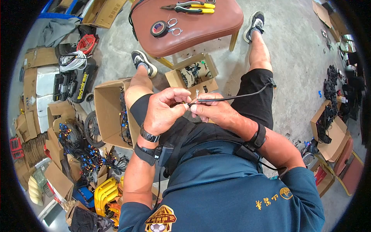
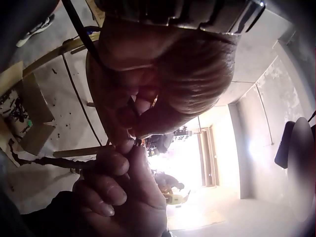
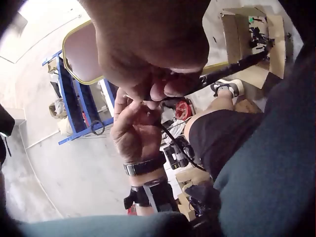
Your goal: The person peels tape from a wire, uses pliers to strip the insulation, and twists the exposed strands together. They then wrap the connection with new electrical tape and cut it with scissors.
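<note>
In the head view both hands meet over the lap at a black cable (image 1: 247,95). My left hand (image 1: 164,108) pinches thin dark wire between thumb and fingertips. Close beside it, my right hand (image 1: 216,109) pinches the same piece of work and holds the cable's sheathed part along its fingers. A small bare metal end (image 1: 197,93) sticks up above the right fingertips. From the right hand the cable runs toward the right knee. The left wrist view shows the fingertips almost together, the right hand (image 2: 123,190) below. Fingers hide most of the join.
A brown padded chair (image 1: 189,29) ahead bears pliers (image 1: 193,7), black tape (image 1: 159,29) and small scissors (image 1: 176,27). An open carton (image 1: 177,79) with small parts sits between the feet. Another carton (image 1: 108,112) stands by the left leg; bundled wires (image 1: 91,154) lie further left.
</note>
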The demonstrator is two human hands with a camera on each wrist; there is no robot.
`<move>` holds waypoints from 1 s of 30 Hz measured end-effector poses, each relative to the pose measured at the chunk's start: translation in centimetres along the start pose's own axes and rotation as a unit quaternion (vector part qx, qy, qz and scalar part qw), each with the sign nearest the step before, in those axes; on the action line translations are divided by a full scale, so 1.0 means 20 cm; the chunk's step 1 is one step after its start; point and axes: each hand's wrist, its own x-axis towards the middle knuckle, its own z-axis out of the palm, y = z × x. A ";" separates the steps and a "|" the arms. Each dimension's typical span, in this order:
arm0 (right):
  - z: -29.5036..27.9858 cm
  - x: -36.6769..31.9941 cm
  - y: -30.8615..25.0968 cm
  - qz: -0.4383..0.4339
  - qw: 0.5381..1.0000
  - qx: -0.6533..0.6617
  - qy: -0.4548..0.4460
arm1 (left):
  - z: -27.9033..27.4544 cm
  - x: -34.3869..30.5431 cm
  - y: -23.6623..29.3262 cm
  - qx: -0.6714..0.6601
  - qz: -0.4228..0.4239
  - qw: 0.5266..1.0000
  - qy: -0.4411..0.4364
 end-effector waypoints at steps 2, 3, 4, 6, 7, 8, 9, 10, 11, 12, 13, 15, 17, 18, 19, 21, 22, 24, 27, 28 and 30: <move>0.00 0.00 -0.01 0.008 1.000 0.004 -0.004 | 0.00 0.00 -0.01 0.006 0.009 1.000 0.002; -0.01 -0.01 -0.02 0.016 1.000 0.002 -0.010 | 0.00 0.00 -0.01 0.001 0.019 1.000 0.001; -0.01 -0.01 -0.03 0.023 1.000 0.000 -0.016 | 0.00 -0.01 -0.01 -0.005 0.029 1.000 -0.001; -0.02 -0.01 -0.04 0.034 0.999 0.003 -0.024 | 0.00 -0.01 0.00 0.014 0.026 1.000 -0.005; -0.02 -0.02 -0.05 0.037 0.999 0.009 -0.025 | -0.01 -0.01 0.01 0.022 0.025 0.999 -0.007; -0.02 -0.02 -0.06 0.040 0.999 0.014 -0.027 | 0.00 -0.01 0.01 0.027 0.034 0.999 -0.008; -0.02 -0.02 -0.06 0.050 0.998 0.036 -0.019 | 0.00 -0.01 0.00 0.031 0.043 0.999 -0.008; -0.01 -0.03 -0.05 0.060 0.996 0.059 -0.011 | 0.01 -0.02 0.00 0.035 0.052 0.998 -0.008; -0.01 -0.04 -0.04 0.071 0.994 0.081 -0.002 | 0.01 -0.02 -0.01 0.039 0.060 0.997 -0.006; 0.00 -0.05 -0.04 0.078 0.991 0.111 -0.001 | 0.01 -0.02 -0.01 0.042 0.067 0.997 -0.004; 0.01 -0.06 -0.04 0.086 0.986 0.140 0.000 | 0.02 -0.02 -0.02 0.046 0.074 0.996 -0.002; 0.01 -0.08 -0.04 0.092 0.979 0.183 0.004 | 0.02 -0.02 -0.02 0.040 0.079 0.996 -0.003; 0.02 -0.09 -0.04 0.092 0.973 0.211 0.006 | 0.02 -0.02 -0.03 0.032 0.089 0.996 0.002; 0.01 -0.09 -0.03 0.089 0.973 0.215 0.000 | 0.02 -0.02 -0.04 0.029 0.096 0.995 0.005; 0.01 -0.09 -0.02 0.087 0.972 0.220 -0.005 | 0.02 -0.03 -0.04 0.026 0.103 0.994 0.009; 0.01 -0.10 -0.02 0.089 0.970 0.226 -0.012 | 0.03 -0.03 -0.04 0.018 0.101 0.995 0.013; 0.02 -0.11 -0.04 0.093 0.969 0.228 -0.014 | 0.03 -0.04 -0.04 0.014 0.100 0.995 0.014; 0.02 -0.11 -0.04 0.096 0.967 0.235 -0.017 | 0.02 -0.04 -0.05 0.005 0.102 0.995 0.008; 0.02 -0.12 -0.03 0.096 0.964 0.247 -0.023 | 0.02 -0.04 -0.05 0.001 0.103 0.995 0.003; 0.01 -0.13 -0.03 0.098 0.963 0.249 -0.027 | 0.02 -0.04 -0.04 0.001 0.103 0.995 0.003; 0.02 -0.13 -0.04 0.101 0.962 0.252 -0.030 | 0.01 -0.04 -0.04 0.015 0.112 0.994 0.001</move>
